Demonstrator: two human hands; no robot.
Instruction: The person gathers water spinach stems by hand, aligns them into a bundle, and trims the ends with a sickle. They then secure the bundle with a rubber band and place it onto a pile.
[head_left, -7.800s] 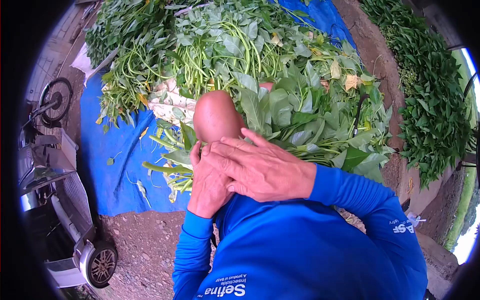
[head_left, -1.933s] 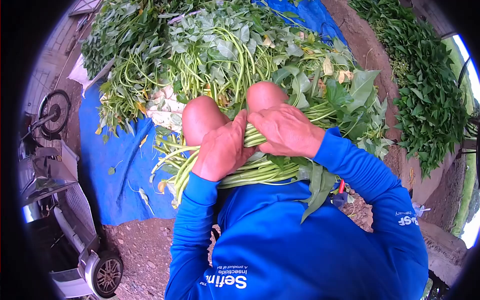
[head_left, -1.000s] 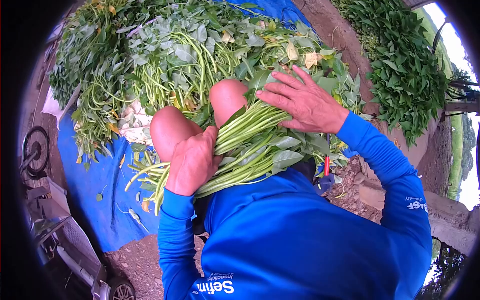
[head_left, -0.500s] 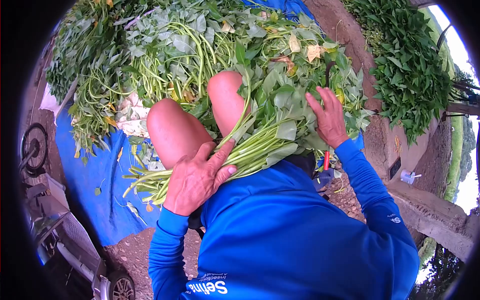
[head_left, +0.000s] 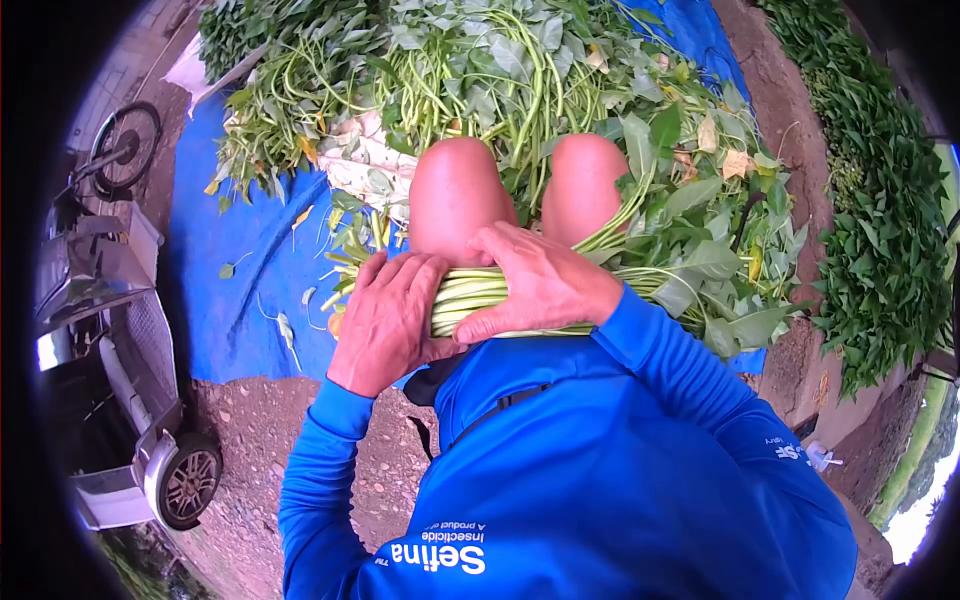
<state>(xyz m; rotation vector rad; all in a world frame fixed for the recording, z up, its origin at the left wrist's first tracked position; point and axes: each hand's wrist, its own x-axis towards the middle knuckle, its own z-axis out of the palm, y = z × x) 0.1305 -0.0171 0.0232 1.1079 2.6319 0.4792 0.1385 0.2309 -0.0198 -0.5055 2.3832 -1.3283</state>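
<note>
A bundle of long-stemmed leafy greens [head_left: 475,298] lies across my lap, its cut stem ends to the left and its broad leaves to the right. My left hand [head_left: 390,312] is wrapped over the stems near their cut ends. Just right of it, my right hand [head_left: 540,282] grips the same stems from above, thumb toward my belly and fingers toward my knees. The stems show pressed together between the two hands. My palms and the underside of the bundle are hidden.
A large heap of loose greens [head_left: 470,80] spreads beyond my knees on a blue tarp [head_left: 260,270]. More leafy greens [head_left: 880,200] are piled along the right. A vehicle with a wheel [head_left: 190,482] stands at left on gravelly ground, near another wheel [head_left: 127,150].
My right hand has moved left from the leaves onto the stems, beside my left hand. The bundle now lies more level across my lap. The camera view has shifted left.
</note>
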